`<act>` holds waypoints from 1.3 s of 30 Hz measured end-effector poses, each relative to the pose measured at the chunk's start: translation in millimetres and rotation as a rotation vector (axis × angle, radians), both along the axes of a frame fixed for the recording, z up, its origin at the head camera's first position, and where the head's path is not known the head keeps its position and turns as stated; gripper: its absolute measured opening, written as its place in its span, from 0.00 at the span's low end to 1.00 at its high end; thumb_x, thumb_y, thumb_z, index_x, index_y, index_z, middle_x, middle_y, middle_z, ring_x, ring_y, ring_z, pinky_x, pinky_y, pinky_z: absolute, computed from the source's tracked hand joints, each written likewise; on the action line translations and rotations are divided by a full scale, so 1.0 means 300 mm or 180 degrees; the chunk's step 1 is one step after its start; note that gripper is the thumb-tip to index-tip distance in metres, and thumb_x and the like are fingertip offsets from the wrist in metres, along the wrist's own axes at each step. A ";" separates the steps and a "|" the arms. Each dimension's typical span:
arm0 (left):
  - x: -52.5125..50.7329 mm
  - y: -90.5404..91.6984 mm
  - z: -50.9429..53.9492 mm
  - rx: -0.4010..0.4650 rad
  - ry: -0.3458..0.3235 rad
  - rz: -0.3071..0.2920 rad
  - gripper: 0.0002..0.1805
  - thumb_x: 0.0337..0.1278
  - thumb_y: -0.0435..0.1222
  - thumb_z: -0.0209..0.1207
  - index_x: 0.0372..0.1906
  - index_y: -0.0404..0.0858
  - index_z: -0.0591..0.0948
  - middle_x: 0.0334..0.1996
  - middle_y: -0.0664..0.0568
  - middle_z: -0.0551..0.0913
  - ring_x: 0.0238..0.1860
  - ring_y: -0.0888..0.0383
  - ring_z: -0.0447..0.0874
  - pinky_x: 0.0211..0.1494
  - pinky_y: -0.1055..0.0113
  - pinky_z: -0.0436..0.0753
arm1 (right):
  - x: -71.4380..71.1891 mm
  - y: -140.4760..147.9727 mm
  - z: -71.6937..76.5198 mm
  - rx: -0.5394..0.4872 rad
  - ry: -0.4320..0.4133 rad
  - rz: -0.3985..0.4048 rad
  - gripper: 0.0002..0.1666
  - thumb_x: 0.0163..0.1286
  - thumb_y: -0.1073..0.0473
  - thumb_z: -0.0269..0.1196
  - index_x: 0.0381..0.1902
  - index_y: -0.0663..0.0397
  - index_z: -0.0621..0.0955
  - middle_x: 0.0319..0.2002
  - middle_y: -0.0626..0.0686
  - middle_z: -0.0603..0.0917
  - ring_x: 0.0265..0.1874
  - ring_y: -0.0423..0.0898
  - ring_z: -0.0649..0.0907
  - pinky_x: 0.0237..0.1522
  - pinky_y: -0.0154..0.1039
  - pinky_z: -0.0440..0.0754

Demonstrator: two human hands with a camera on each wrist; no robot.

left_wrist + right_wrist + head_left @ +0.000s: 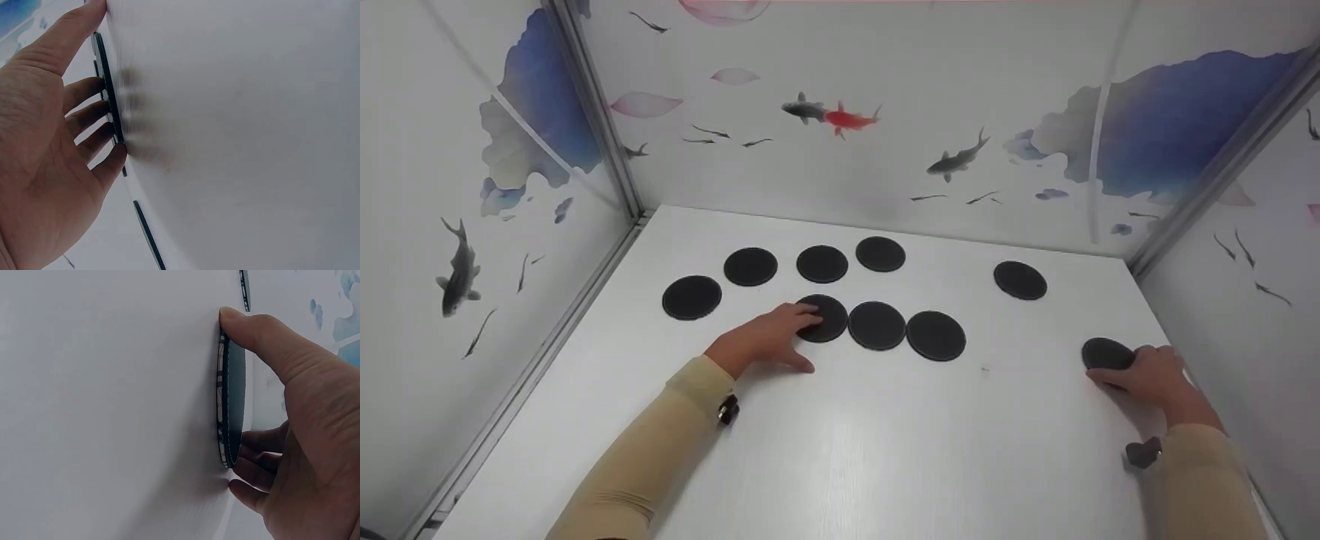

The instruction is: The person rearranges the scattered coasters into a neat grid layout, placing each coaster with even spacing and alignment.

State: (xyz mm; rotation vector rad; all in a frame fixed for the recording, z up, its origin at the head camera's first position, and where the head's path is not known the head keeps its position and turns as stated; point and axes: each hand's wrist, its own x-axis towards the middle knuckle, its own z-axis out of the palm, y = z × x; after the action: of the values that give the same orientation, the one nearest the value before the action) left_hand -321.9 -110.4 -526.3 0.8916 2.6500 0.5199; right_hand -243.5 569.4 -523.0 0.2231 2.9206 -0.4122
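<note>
Black round discs lie on a white table. My left hand point(765, 339) rests its fingertips on the left disc point(823, 319) of a front row of three, its thumb apart on the table. The left wrist view shows the fingers point(93, 115) against the thin disc point(110, 84). Near the table's right edge, my right hand point(1153, 379) grips another disc point(1107, 354) between thumb and fingers. In the right wrist view this disc point(236, 399) shows a patterned rim, with the thumb at one end and the fingers of the hand point(315, 433) at the other.
Behind the front row lie several more discs, among them one at far left point(691, 298) and one at back right point(1020, 280). White panels printed with fish point(954, 161) enclose the table point(870, 450) at the back and both sides.
</note>
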 end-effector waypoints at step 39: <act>-0.007 -0.001 -0.017 -0.0065 0.0003 0.0084 0.52 0.62 0.55 0.78 0.86 0.47 0.69 0.88 0.52 0.60 0.88 0.47 0.54 0.86 0.48 0.63 | -0.014 -0.028 -0.051 -0.0400 0.0506 0.0110 0.69 0.71 0.34 0.73 0.71 0.96 0.60 0.64 0.91 0.64 0.64 0.84 0.66 0.66 0.80 0.70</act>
State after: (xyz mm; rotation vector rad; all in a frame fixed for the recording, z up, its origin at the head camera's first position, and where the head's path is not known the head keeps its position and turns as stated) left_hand -323.9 -110.8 -531.5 0.8522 2.6664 0.4981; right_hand -247.7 561.0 -538.3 0.1270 3.0331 -0.6327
